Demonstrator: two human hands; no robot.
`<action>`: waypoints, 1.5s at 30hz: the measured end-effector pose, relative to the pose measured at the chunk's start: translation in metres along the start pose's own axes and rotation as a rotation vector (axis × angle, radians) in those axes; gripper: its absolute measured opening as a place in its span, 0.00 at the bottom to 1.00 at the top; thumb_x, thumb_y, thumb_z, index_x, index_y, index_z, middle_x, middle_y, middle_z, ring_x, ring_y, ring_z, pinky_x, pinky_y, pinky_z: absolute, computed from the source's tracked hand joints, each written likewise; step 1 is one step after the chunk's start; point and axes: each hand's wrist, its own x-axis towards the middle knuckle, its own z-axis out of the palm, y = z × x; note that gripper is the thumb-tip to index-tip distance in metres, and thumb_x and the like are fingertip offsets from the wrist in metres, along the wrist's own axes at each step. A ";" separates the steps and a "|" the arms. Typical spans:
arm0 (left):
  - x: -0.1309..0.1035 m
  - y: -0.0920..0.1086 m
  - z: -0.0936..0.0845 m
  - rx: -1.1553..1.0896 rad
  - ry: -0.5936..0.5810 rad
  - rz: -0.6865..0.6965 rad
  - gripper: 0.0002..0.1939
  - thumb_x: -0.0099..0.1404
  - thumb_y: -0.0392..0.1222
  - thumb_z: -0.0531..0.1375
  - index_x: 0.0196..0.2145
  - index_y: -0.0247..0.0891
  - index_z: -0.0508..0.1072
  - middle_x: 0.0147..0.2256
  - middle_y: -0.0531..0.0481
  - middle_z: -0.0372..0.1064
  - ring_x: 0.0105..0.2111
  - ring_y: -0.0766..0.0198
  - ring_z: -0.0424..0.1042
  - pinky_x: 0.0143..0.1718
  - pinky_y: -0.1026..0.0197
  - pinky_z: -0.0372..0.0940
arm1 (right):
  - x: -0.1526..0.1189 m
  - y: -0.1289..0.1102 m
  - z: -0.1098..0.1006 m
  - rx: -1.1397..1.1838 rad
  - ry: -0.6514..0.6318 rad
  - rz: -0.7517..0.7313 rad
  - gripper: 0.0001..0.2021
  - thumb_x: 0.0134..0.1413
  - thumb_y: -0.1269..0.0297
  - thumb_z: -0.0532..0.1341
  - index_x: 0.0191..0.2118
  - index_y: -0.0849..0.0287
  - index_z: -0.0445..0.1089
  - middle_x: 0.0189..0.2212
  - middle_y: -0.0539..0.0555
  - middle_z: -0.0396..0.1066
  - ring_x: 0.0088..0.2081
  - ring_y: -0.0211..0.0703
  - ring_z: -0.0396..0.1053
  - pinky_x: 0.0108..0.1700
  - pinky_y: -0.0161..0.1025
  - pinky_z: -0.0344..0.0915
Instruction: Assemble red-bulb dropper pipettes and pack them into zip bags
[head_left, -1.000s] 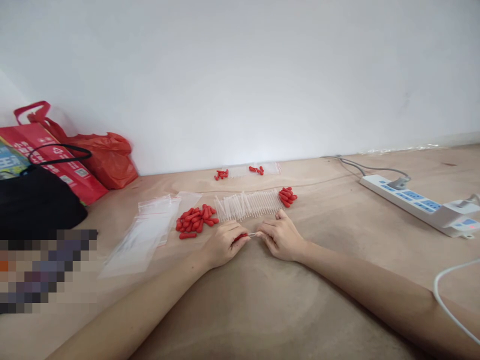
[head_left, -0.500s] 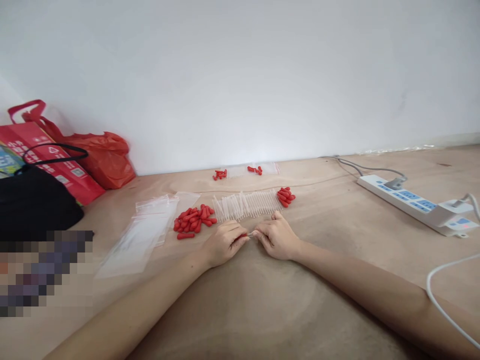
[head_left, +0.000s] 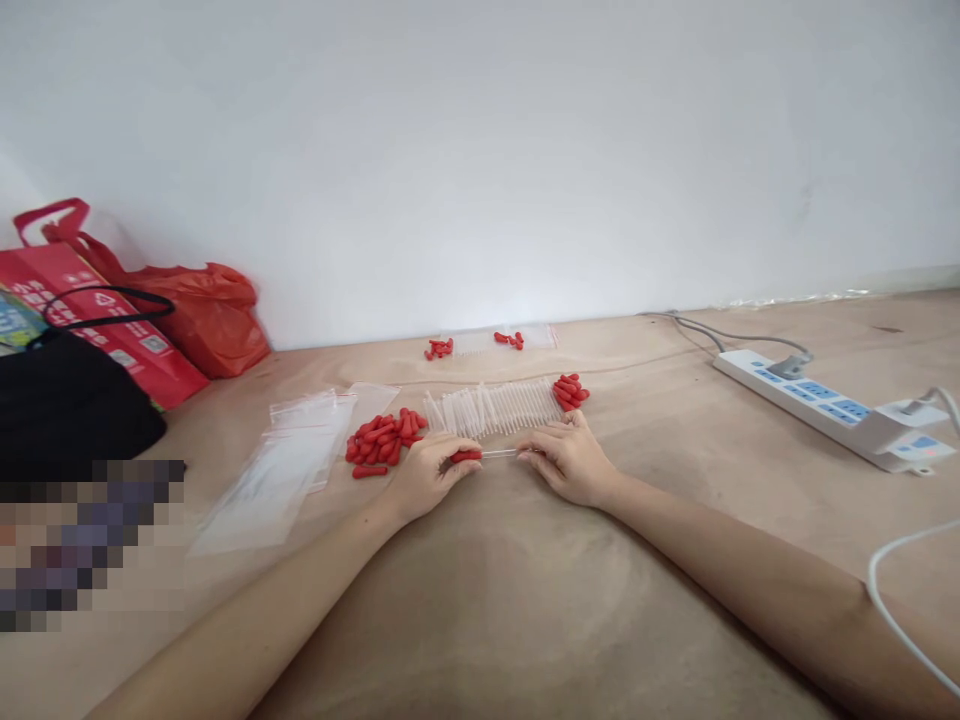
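Note:
My left hand point(head_left: 433, 474) pinches a red rubber dropper bulb point(head_left: 466, 456), closed around it. From the bulb's right end a thin clear dropper tube point(head_left: 499, 454) runs across to my right hand point(head_left: 566, 462), whose fingers are closed on its other end. How far the tube sits inside the bulb I cannot tell. A pile of red bulbs point(head_left: 379, 437) lies just left of my left hand. Beyond both hands stretches a row of clear tubes point(head_left: 499, 405), with a smaller heap of red bulbs point(head_left: 571, 391) at its right end.
Clear zip bags point(head_left: 277, 480) lie flat at left. Near the wall is another clear bag point(head_left: 536, 338) with red bulbs on and beside it. Red bags point(head_left: 210, 310) and a black bag point(head_left: 67, 410) stand far left. A power strip point(head_left: 795, 395) and cables point(head_left: 874, 560) occupy the right.
My hands have moved apart, left hand to the left and right hand slightly right. More of the red bulb and the clear tube between them now shows.

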 end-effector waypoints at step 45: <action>-0.002 0.002 -0.001 0.038 -0.048 0.039 0.06 0.61 0.37 0.53 0.34 0.36 0.69 0.33 0.48 0.68 0.33 0.64 0.67 0.36 0.60 0.61 | -0.007 0.070 -0.022 -0.297 0.052 0.938 0.14 0.46 0.56 0.53 0.35 0.55 0.70 0.32 0.54 0.72 0.40 0.51 0.66 0.43 0.49 0.48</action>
